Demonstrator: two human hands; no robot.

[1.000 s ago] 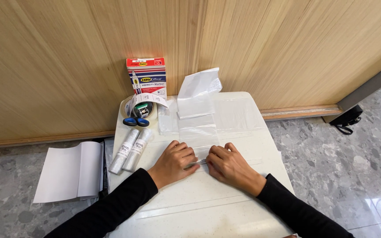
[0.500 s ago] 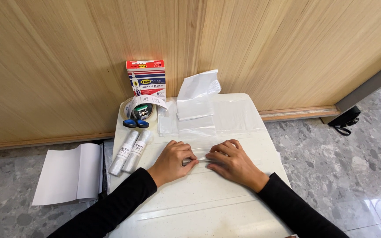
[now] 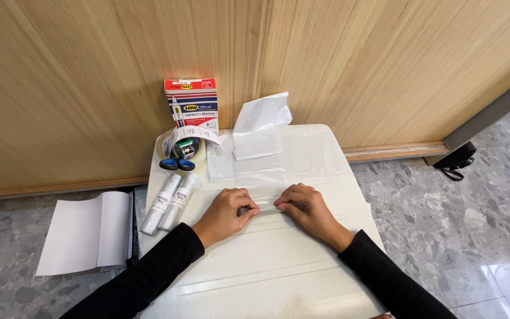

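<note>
My left hand and my right hand rest side by side on a small white table, fingertips almost meeting. Both pinch the near edge of a clear plastic bag that lies flat and stretches away from me. A small dark object sits between my left fingers; I cannot tell what it is. Both arms wear black sleeves.
More clear bags are stacked at the table's far edge against a wooden wall. Two white rolls lie at the left, with blue-handled scissors, a tape roll and a red and blue marker box behind. White sheets lie on the floor at left.
My hands have drawn closer together along the bag's near edge. My left fingers have curled tighter around the small dark object. Nothing else has moved.
</note>
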